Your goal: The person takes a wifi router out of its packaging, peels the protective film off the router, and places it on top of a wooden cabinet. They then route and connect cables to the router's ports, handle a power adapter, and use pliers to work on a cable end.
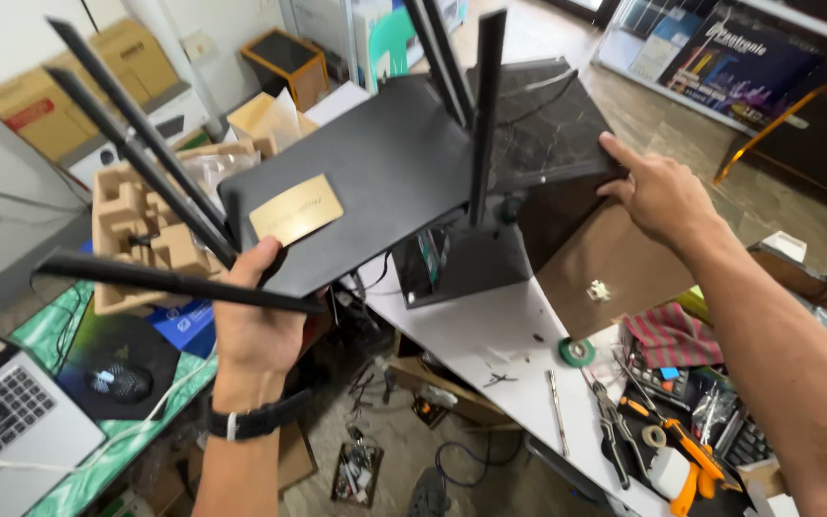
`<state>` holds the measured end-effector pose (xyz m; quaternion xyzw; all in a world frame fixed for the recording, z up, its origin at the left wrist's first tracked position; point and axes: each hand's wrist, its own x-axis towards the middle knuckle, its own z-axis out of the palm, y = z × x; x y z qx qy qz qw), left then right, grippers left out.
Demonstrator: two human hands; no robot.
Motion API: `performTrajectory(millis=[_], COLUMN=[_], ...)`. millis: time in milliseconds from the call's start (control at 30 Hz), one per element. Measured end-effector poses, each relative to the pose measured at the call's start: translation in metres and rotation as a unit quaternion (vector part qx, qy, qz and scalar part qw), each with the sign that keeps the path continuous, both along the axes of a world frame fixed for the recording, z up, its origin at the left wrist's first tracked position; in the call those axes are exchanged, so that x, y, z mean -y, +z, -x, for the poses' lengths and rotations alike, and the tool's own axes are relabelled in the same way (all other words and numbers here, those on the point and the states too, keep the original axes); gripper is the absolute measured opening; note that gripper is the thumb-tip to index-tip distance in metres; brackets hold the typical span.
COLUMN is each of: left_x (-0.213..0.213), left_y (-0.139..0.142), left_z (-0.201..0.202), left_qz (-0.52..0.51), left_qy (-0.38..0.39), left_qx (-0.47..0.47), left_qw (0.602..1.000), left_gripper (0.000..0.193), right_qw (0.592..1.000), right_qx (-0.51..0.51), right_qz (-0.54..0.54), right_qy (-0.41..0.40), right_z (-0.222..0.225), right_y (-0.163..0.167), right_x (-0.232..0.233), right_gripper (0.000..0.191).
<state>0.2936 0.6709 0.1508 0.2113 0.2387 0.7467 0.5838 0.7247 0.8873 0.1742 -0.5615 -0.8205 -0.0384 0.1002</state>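
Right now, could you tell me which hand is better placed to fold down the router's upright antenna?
Probably the right hand. It only rests open on the router at its far edge, beside the upright antenna, so it looks free. The left hand grips the near edge, bearing the router.

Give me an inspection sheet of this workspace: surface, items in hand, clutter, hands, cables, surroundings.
Surface: white bench, scuffed.
Items in hand: black router with long antennas, gold label on it.
Clutter: green tape roll, orange-handled pliers, moulded pulp tray.
Hands: left hand grips the router's near edge; right hand touches its far corner.
Cables: white cable by the laptop.
Surroundings: cardboard boxes, computer mouse, littered floor.
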Motion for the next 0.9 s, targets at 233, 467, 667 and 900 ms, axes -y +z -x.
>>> performTrajectory(millis=[233, 467, 667, 900], left_x=[-0.006, -0.002, 0.006, 0.020], left_y=[-0.006, -0.006, -0.008, -0.011], left_z=[-0.008, 0.000, 0.013, 0.039], left_qz=[-0.017, 0.023, 0.040, 0.031], left_qy=[-0.007, 0.008, 0.020, 0.009], left_qx=[0.012, 0.012, 0.002, 0.006], left_qw=[1.000, 1.000, 0.999, 0.999], left_gripper=[0.032, 0.032, 0.033, 0.032], right_qw=[0.997, 0.996, 0.991, 0.985], right_qx=[-0.066, -0.071, -0.058, -0.037], right_qz=[-0.026, -0.023, -0.004, 0.008], right_qy=[-0.009, -0.045, -0.119, -0.171], right_z=[0.010, 0.018, 0.035, 0.066], right_y=[-0.002, -0.004, -0.011, -0.010], right_x=[0.010, 0.013, 0.016, 0.028], right_gripper=[0.067, 0.064, 0.065, 0.066])
